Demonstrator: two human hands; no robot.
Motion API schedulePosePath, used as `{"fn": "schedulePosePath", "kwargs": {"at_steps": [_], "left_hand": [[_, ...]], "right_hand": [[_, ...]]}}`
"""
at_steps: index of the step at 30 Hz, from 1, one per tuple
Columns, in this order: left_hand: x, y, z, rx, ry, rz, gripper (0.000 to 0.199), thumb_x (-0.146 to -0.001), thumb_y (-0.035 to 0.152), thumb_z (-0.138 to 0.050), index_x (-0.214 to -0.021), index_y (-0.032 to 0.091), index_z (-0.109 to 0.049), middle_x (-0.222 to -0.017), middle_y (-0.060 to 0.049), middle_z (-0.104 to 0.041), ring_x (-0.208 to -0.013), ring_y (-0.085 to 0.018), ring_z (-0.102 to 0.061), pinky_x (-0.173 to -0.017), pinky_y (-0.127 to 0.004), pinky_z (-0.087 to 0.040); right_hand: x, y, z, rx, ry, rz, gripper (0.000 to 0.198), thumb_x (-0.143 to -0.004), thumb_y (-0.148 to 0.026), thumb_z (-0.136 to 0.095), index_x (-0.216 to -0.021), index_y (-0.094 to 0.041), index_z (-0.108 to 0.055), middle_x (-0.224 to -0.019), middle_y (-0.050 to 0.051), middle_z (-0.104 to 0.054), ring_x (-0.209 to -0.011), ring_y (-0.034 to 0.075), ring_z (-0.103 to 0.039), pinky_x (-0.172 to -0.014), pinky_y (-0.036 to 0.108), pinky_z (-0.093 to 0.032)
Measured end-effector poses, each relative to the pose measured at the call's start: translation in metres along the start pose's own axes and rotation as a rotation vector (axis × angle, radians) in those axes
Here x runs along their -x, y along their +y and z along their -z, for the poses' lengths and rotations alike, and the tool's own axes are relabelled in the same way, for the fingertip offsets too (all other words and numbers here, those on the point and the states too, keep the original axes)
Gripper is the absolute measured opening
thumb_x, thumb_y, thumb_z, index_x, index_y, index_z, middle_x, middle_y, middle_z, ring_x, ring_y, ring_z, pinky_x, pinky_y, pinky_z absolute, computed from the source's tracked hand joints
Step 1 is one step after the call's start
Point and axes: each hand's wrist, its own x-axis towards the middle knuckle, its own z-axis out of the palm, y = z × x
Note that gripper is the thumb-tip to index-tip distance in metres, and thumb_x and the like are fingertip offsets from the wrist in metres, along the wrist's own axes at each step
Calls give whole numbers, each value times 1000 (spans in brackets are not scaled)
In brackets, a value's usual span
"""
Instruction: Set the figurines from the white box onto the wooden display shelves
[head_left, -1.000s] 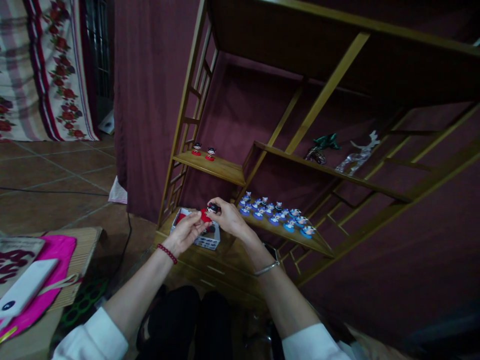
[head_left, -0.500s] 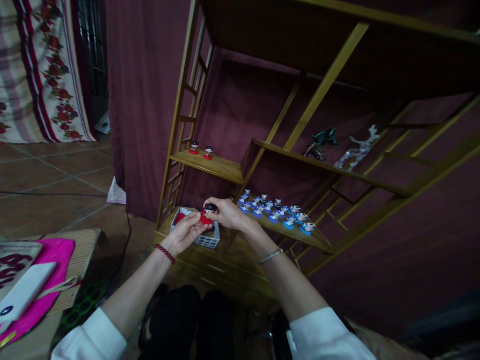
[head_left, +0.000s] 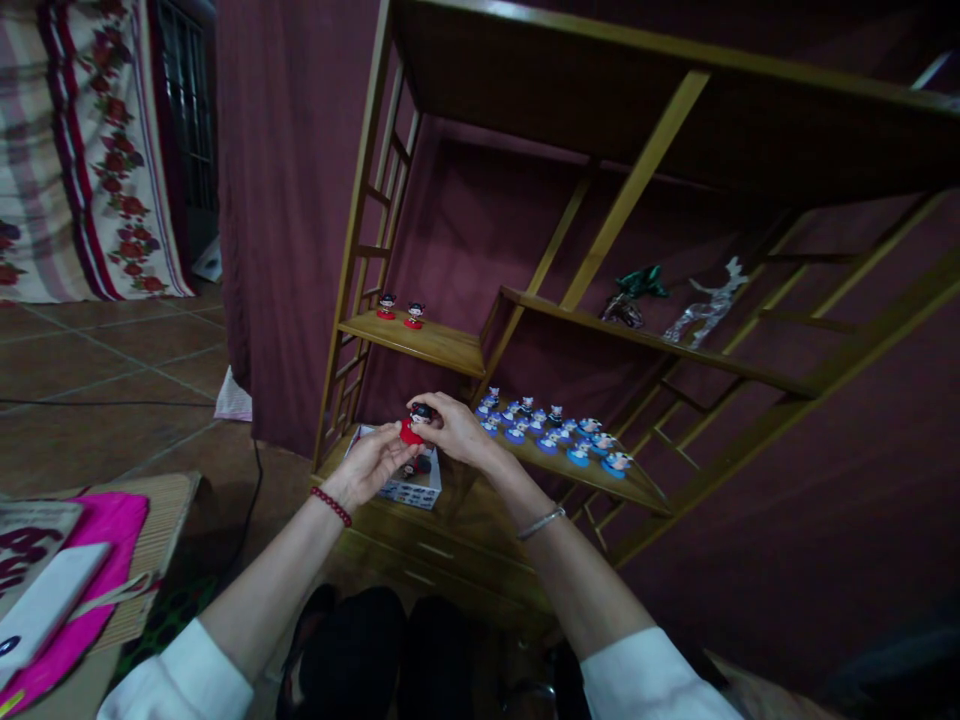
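Between my two hands is a small figurine (head_left: 421,414) with black hair and a red round base. My left hand (head_left: 373,462) pinches the red base from the left. From the right, my right hand (head_left: 450,430) grips the figurine's body with thumb and fingers. Just below them a white patterned box (head_left: 411,492) stands on the cabinet top, with another dark and red figurine inside, partly hidden by my left hand. Two similar red-based figurines (head_left: 414,316) stand upright on the small upper left shelf (head_left: 427,345).
Several blue and purple based figurines (head_left: 547,440) stand in rows on the shelf to the right. Above them, a glass deer (head_left: 705,305) and a dark green ornament (head_left: 634,295) share a higher shelf. Wooden uprights (head_left: 637,190) frame the compartments. A table with a pink cloth (head_left: 124,530) is at lower left.
Both hands still hold the figurine, raised slightly relative to the box, and more of the box's inside shows. The camera view has shifted a little.
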Motion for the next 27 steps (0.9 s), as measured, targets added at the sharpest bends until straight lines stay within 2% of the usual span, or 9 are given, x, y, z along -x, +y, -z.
{"fn": "schedulePosePath", "kwargs": {"at_steps": [3,7,10,13,20,27], "left_hand": [[-3,7,-9,1,-1,-35,10,-79,8,-49,-75,8,-57,-78,-10,-66,-70,-14,-63,-71,-26,-52],[-5,16,-21,-5,24,-49,12,-80,7,-47,-74,9,-57,-76,-9,-65,-70,-14,-63,-71,-27,-53],[-8,21,-28,-17,43,-44,14,-80,7,-46,-72,9,-57,-73,-9,-65,-69,-14,-63,-71,-27,-53],[-13,26,-33,-36,41,-40,15,-81,7,-45,-72,9,-57,-72,-9,-64,-68,-13,-62,-70,-26,-53],[-23,33,-42,-67,9,-56,13,-80,8,-49,-70,8,-57,-71,-9,-64,-67,-13,-62,-70,-25,-53],[-27,37,-51,-79,5,-82,12,-79,7,-49,-71,7,-58,-73,-10,-64,-70,-13,-61,-73,-27,-52]], "right_hand": [[-3,5,-3,-150,87,-110,42,-68,-23,-59,-109,-23,-50,-89,0,-58,-60,8,-52,-61,23,-43],[-8,9,-6,-339,194,-133,33,-67,-24,-60,-100,-22,-55,-90,0,-59,-79,12,-56,-75,27,-45],[-10,8,-6,-586,208,-174,36,-65,-24,-61,-100,-21,-53,-89,1,-60,-82,13,-57,-79,29,-45],[-11,5,-3,-734,219,-209,45,-62,-23,-64,-105,-22,-52,-91,1,-61,-84,14,-57,-82,31,-44],[-18,11,1,-880,278,-252,57,-59,-22,-67,-113,-22,-49,-87,0,-62,-83,14,-58,-80,30,-44],[-20,12,2,-902,310,-248,42,-61,-27,-66,-101,-19,-55,-96,4,-62,-91,17,-56,-79,30,-45]]}}
